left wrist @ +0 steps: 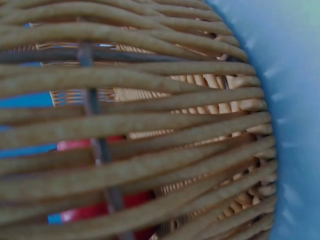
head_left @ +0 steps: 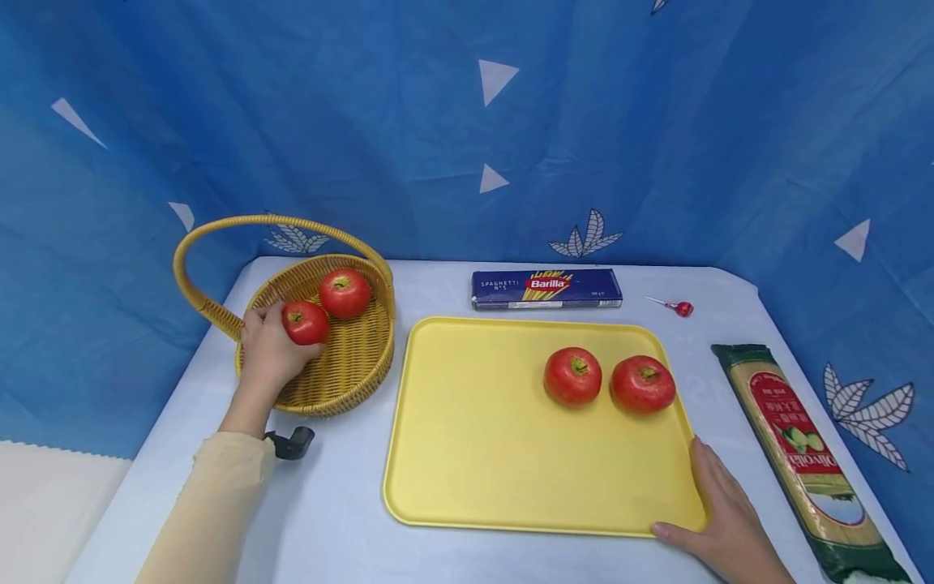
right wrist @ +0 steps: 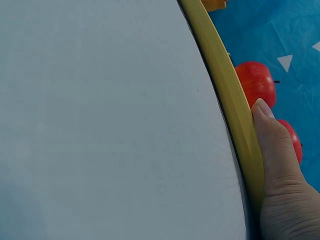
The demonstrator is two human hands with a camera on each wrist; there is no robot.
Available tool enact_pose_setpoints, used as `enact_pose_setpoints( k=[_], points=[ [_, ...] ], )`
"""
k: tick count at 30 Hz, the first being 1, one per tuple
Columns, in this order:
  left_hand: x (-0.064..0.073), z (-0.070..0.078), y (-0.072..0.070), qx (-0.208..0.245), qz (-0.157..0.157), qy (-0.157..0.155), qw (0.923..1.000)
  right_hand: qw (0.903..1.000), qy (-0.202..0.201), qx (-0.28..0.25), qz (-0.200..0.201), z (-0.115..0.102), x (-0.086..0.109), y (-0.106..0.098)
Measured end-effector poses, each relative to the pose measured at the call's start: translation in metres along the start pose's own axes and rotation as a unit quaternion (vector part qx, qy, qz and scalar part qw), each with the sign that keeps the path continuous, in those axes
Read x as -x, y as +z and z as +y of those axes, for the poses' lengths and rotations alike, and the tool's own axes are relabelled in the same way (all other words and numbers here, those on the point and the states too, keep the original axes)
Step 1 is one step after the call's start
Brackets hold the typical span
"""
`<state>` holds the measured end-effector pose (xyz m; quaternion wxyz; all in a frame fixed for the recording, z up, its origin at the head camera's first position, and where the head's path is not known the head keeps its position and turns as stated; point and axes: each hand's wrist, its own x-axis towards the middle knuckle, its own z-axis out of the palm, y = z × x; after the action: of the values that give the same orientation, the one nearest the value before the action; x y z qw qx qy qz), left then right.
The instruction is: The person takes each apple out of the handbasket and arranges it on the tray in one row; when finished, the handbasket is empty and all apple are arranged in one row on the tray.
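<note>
My left hand (head_left: 273,345) reaches over the near-left rim of a wicker basket (head_left: 372,377) with a tall looped handle. It holds a red apple (head_left: 306,323) inside, and a second apple (head_left: 345,294) lies behind it. In the left wrist view the basket's woven wall (left wrist: 165,120) fills most of the frame, with bits of red behind the slats. My right hand (head_left: 730,511) grips the near-right corner of a yellow tray (head_left: 503,438), thumb at the front rim and fingers along the right side. Two red apples (head_left: 572,376) (head_left: 643,384) sit on the tray's right half.
A blue Barilla spaghetti box (head_left: 546,289) lies behind the tray, with a red lollipop (head_left: 683,309) to its right. A long pasta packet (head_left: 806,454) lies along the table's right side. Blue patterned cloth (head_left: 438,122) hangs behind the white-covered table (head_left: 336,503).
</note>
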<state>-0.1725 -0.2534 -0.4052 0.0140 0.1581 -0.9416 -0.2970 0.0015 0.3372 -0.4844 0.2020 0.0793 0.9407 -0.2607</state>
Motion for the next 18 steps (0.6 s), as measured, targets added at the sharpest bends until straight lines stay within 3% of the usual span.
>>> enact_pose_setpoints(
  k=[10, 18],
  points=[
    [-0.0029, 0.0005, -0.0007, -0.009, -0.051, 0.020, 0.9985, 1.0000, 0.003, -0.005, -0.001, 0.0000, 0.0009, 0.0003],
    [-0.0013, -0.0044, -0.0010, -0.021, -0.069, 0.037, 0.9967, 0.9999, -0.009, -0.012, 0.007, -0.0003, 0.0016, 0.0001]
  ],
)
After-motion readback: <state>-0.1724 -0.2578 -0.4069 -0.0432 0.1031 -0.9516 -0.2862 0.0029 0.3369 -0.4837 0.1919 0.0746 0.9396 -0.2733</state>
